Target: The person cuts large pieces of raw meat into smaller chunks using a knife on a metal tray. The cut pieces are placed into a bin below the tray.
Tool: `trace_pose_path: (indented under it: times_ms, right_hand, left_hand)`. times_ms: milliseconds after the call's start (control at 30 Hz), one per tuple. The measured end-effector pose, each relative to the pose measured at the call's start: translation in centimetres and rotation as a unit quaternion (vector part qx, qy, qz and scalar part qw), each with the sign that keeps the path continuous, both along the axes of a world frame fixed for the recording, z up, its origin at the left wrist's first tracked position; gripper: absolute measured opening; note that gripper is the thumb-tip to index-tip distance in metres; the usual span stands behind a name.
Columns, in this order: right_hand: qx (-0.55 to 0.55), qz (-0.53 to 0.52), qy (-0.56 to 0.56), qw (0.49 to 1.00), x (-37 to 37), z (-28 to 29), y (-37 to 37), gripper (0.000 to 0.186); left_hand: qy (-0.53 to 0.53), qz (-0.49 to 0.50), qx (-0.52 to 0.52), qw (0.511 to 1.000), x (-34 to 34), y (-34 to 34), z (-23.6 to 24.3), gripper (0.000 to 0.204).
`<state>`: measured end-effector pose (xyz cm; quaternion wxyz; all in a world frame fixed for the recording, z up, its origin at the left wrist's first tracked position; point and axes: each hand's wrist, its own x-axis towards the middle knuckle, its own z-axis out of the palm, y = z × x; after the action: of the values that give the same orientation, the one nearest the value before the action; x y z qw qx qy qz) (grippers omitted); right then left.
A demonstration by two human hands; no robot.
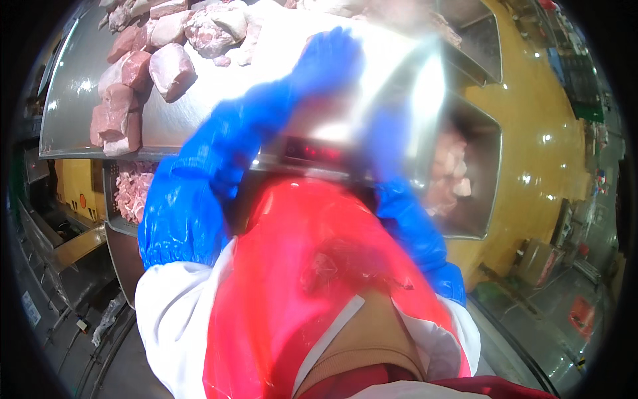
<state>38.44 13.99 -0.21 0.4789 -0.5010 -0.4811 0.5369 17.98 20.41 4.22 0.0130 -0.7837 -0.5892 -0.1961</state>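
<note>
My left hand (pixel 325 63), in a blue glove, reaches onto the glaring steel work surface (pixel 266 40) near its upper middle; motion blur hides whether its fingers hold anything. My right hand (pixel 389 130), also gloved blue, is a smear at the surface's right side, beside a long bright streak that I cannot make out. A pinkish, blurred area (pixel 316 116) lies below my left hand, above a dark panel with red lights (pixel 309 151). Raw meat chunks (pixel 169 70) are piled on the steel to the left of my left arm.
A steel bin with meat (pixel 490 166) sits at the right, another bin (pixel 490 46) behind it. At lower left is a tray of small meat pieces (pixel 133 193). A yellow floor (pixel 538 133) with equipment along its edges lies beyond. My red apron (pixel 266 266) is below.
</note>
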Motion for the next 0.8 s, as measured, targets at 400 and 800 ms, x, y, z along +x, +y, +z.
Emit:
trace_pose_path:
  times_ms: [400, 800]
  right_hand:
    - [0.183, 0.340, -0.256, 0.886, -1.5, 5.1, 0.7, 0.065]
    - [0.195, 0.429, -0.380, 0.796, 14.9, 9.2, -1.7, 0.066]
  left_hand:
    - [-0.236, 0.082, 0.092, 0.964, -2.1, -19.5, -1.5, 0.026]
    - [-0.252, 0.155, 0.066, 0.953, 0.4, -16.5, -2.2, 0.040]
